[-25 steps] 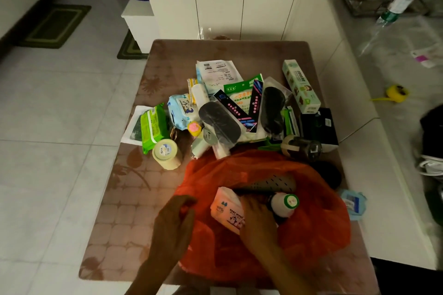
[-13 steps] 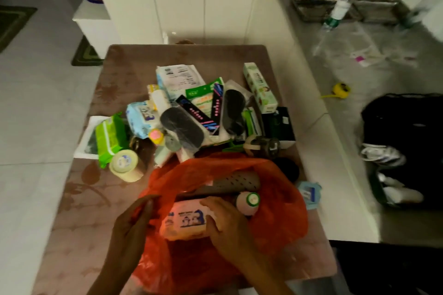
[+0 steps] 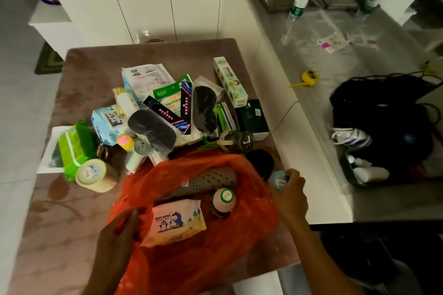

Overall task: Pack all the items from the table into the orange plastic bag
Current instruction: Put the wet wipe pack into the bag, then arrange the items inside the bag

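Now left hand [image 3: 115, 244] pinches the rim of the orange bag [image 3: 215, 242], w/ wipes inside; right hand [image 3: 291, 193] wraps a small blue packet [image 3: 278, 179] at counter [image 3: 100, 64] edge. Prob. light, crinkly; grip its sides.

Your left hand [image 3: 117, 242] pinches the orange plastic bag [image 3: 191, 258] rim open; your right hand [image 3: 291, 193] closes on a small blue packet [image 3: 278, 179] beside it. Baby wipes [image 3: 175, 221] lie inside.
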Demonstrator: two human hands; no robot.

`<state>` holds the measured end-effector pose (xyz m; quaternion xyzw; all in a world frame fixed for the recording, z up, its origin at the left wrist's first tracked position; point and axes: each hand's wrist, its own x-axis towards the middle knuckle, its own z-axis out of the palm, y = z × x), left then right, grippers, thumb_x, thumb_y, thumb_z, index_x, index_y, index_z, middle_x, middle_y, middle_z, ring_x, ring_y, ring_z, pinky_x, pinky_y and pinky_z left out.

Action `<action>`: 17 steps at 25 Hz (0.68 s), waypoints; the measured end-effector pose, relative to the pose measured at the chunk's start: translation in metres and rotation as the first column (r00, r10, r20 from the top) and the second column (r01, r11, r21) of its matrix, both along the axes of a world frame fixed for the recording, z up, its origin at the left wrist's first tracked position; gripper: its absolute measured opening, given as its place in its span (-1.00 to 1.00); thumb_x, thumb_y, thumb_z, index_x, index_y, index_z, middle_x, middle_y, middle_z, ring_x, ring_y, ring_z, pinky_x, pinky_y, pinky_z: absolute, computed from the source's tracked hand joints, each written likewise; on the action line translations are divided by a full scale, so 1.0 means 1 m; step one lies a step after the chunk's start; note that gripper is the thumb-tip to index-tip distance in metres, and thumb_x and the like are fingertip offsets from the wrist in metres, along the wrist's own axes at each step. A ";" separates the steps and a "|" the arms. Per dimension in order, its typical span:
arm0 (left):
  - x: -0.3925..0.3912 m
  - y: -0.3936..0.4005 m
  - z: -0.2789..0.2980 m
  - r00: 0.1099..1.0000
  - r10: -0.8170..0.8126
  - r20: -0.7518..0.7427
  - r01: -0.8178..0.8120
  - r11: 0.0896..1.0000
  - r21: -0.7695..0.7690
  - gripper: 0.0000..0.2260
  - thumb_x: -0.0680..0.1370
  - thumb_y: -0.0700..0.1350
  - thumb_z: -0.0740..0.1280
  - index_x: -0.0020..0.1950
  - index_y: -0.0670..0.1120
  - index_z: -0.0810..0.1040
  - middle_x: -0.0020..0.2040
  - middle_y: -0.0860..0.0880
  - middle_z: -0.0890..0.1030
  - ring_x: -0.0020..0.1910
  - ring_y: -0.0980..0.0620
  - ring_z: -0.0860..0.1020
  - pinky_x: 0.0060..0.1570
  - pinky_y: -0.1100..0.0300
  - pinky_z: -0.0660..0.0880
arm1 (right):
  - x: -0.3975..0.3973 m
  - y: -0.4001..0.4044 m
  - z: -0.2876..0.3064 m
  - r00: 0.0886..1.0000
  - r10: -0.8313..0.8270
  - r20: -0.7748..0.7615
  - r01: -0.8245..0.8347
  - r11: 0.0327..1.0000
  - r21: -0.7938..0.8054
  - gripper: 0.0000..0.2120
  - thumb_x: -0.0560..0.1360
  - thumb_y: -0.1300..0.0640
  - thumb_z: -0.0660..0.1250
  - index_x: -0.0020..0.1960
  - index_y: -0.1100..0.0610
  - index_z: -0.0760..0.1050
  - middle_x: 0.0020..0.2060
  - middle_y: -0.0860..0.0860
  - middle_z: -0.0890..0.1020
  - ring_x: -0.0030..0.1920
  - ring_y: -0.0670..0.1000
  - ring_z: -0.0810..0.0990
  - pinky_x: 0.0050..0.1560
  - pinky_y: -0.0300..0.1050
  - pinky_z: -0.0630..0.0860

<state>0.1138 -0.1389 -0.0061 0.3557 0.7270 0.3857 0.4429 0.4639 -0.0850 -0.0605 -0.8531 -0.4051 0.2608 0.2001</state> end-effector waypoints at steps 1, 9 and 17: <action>-0.002 -0.001 -0.001 0.999 0.026 -0.024 -0.026 1.000 -0.007 -0.81 0.61 -0.06 0.25 -0.03 -0.01 0.67 -0.21 -0.15 0.64 -0.31 -0.06 0.53 -0.45 0.30 0.47 | 0.001 0.002 0.000 1.000 -0.027 -0.013 0.028 0.999 0.021 -0.40 0.38 -0.06 0.47 0.28 -0.06 0.22 0.23 0.07 0.42 0.08 0.19 0.56 0.02 0.10 0.53; -0.025 0.002 -0.006 0.967 0.250 0.043 -0.249 0.968 -0.016 -0.71 0.61 0.08 0.22 -0.02 -0.02 0.69 -0.45 -0.06 0.47 -0.47 0.03 0.42 -0.43 0.27 0.37 | -0.031 -0.022 0.111 0.915 -0.195 -0.353 0.367 0.765 0.529 -0.45 0.40 0.17 0.49 0.26 -0.13 0.31 0.23 -0.06 0.52 0.09 -0.07 0.60 -0.17 -0.41 0.56; -0.068 0.012 0.029 0.863 0.182 0.471 -0.301 0.935 0.190 -0.63 0.65 0.01 0.10 0.34 -0.10 0.50 0.21 -0.08 0.65 -0.54 0.06 0.35 -0.49 0.30 0.33 | -0.174 -0.035 0.077 0.628 0.434 -0.646 -0.352 0.899 0.261 -0.45 0.32 0.11 0.55 0.19 -0.16 0.38 0.11 -0.15 0.55 0.02 -0.12 0.64 -0.16 -0.07 0.66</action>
